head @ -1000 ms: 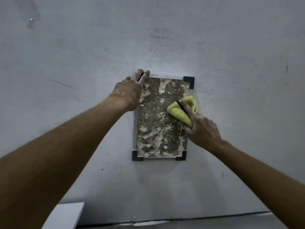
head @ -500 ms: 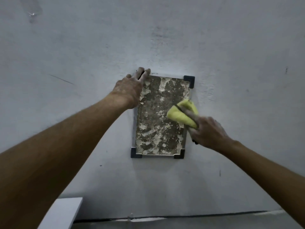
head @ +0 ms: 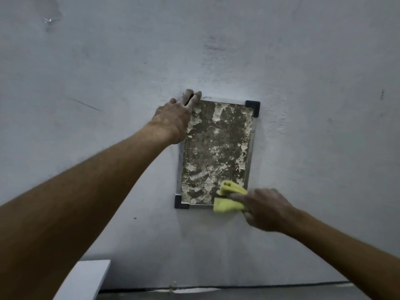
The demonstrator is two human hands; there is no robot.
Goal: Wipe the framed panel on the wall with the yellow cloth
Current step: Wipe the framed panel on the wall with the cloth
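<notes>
The framed panel hangs upright on the grey wall, a mottled brown and white surface in a thin metal frame with black corner pieces. My left hand lies flat over its top left corner, fingers spread onto the wall above. A folded yellow cloth is pressed against the panel's bottom right corner, covering that corner piece. My right hand grips the cloth from the right.
The grey wall is scuffed, with a dark scratch at the left. A white board or shelf edge juts in at the bottom left. A dark gap runs along the wall's base.
My right hand has slid the yellow cloth down from the panel's upper right part to its bottom right corner. My left hand has stayed on the top left corner.
</notes>
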